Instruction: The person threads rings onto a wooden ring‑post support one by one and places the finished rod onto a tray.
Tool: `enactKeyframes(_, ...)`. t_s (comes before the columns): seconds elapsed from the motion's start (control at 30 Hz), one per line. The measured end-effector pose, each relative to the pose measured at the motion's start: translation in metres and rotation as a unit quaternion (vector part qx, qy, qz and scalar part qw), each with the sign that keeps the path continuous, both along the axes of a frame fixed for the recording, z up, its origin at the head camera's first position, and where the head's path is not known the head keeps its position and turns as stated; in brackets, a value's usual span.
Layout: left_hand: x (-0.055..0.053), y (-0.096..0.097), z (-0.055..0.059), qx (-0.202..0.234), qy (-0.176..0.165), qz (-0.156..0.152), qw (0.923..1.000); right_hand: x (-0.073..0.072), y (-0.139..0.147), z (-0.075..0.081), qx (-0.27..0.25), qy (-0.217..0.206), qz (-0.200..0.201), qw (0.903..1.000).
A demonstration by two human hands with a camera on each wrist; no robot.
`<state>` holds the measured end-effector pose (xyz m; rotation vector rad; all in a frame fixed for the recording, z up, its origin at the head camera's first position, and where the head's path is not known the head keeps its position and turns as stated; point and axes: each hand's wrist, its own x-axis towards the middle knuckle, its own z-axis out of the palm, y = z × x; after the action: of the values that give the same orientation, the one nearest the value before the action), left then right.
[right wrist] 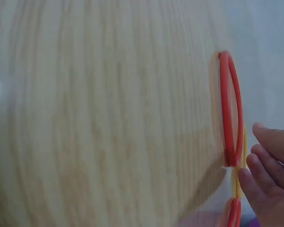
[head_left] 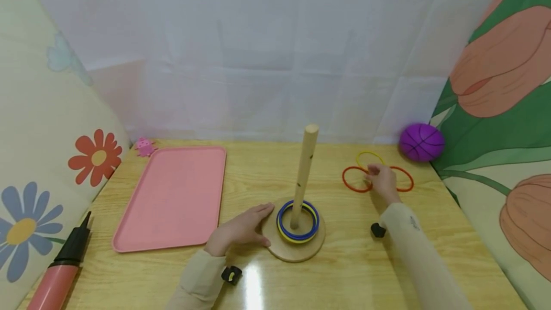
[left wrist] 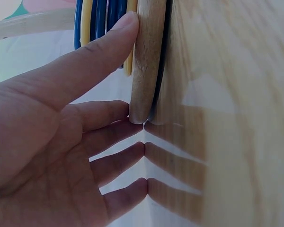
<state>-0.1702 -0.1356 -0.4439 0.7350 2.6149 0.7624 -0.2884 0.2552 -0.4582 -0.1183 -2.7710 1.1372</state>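
A wooden ring-toss stand [head_left: 294,252] has a round base and an upright peg [head_left: 304,176]. Several blue and yellow rings [head_left: 318,221] lie stacked around the peg's foot. My left hand [head_left: 243,226] touches the base's left edge, thumb and fingers spread along it. In the left wrist view, the fingertips [left wrist: 132,188] also rest on the table. On the right, my right hand [head_left: 384,181] hovers at a red ring [head_left: 354,190], a second red ring [head_left: 412,183] and a yellow ring [head_left: 371,152]. Its fingers are loosely bent, and nothing shows between them in the right wrist view.
A pink tray [head_left: 181,200] lies left of the stand, with a small pink toy [head_left: 145,147] behind its far corner. At the back right sits a purple ball [head_left: 422,142]. A pink and black hand pump [head_left: 64,262] lies along the left edge.
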Motion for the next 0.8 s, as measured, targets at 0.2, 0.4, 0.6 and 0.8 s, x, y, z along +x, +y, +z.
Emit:
enactKeyframes(0.2, 0.0, -0.001, -0.001, 0.0, 0.012, -0.008, 0.9999, 0.002, 0.002, -0.006, 0.028, -0.011, 0.008, 0.9995)
enactKeyframes(0.4, 0.0, -0.001, -0.002, 0.002, 0.021, -0.012, 0.9997, 0.003, 0.0, -0.009, 0.017, -0.003, 0.019, 0.9997)
enactKeyframes(0.6, 0.0, -0.001, -0.002, 0.002, 0.019, -0.012, 0.9997, 0.005, -0.002, -0.014, 0.002, 0.024, 0.038, 0.999)
enactKeyframes(0.8, 0.0, -0.001, -0.002, 0.0, 0.019, -0.011, 0.9998, 0.007, -0.004, -0.016, 0.025, 0.05, 0.028, 0.9981)
